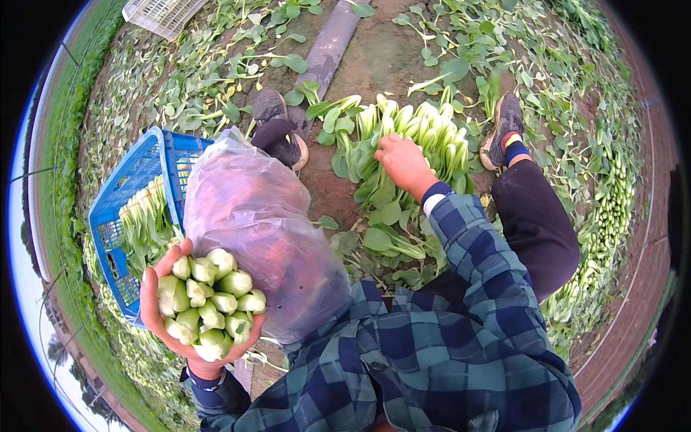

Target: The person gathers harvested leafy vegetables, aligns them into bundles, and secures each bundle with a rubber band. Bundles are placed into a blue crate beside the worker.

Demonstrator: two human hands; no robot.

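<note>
My left hand [149, 302] is wrapped around a bunch of bok choy [210, 302], cut stem ends facing up at me. It is in front of the blue plastic crate. Out ahead, between my feet, lies a pile of bok choy [426, 129] with pale stems and green leaves. My right hand [402, 162] rests on the near left part of that pile, fingers bent down among the stems. Its fingertips are partly hidden, so I cannot tell whether they grip a stalk.
Banded bok choy bunches [146, 210] lie in the blue plastic crate [127, 156] at my left. Clear plastic [248, 216] covers my left leg. A pale crate [162, 13] stands at the far left. Loose leaves litter the soil, and a dark flat strip [329, 48] runs ahead.
</note>
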